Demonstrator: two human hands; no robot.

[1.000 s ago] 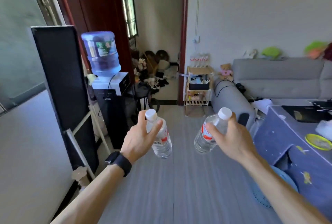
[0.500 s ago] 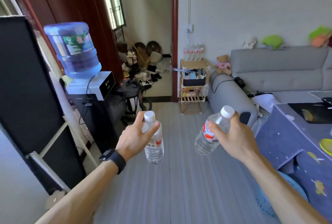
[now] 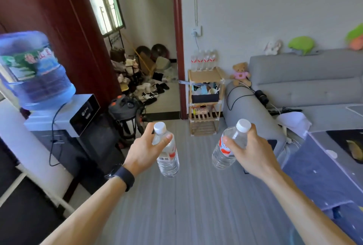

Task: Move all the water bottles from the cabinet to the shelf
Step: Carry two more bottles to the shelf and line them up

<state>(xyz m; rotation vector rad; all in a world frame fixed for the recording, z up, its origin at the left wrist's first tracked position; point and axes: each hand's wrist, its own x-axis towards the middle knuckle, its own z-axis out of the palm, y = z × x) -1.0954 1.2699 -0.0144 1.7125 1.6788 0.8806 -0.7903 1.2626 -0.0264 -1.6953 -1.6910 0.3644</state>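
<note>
Living room, wooden shelf (image 3: 205,77) ahead. Left grip (image 3: 145,150) clamps one water bottle (image 3: 169,161), right grip (image 3: 253,152) a second bottle (image 3: 222,155): seemingly mid-carry; next, stand both on top.

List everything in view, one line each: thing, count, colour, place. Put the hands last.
left bottle: 1, clear, white cap, red label, in left hand
right bottle: 1, same colours, tilted, in right hand
shelf: 1, light wood, by the door frame
shelf bottles: 4, clear, red labels, atop shelf
dispenser: 1, white and black, left
water jug: 1, blue, on dispenser
sofa: 1, grey, right
teddy bear: 1, brown, pink top, between shelf and sofa
green plush: 1, green, on sofa back
wristband: 1, black, left wrist
left hand: 1, grips left bottle's neck
right hand: 1, grips right bottle's neck
</note>
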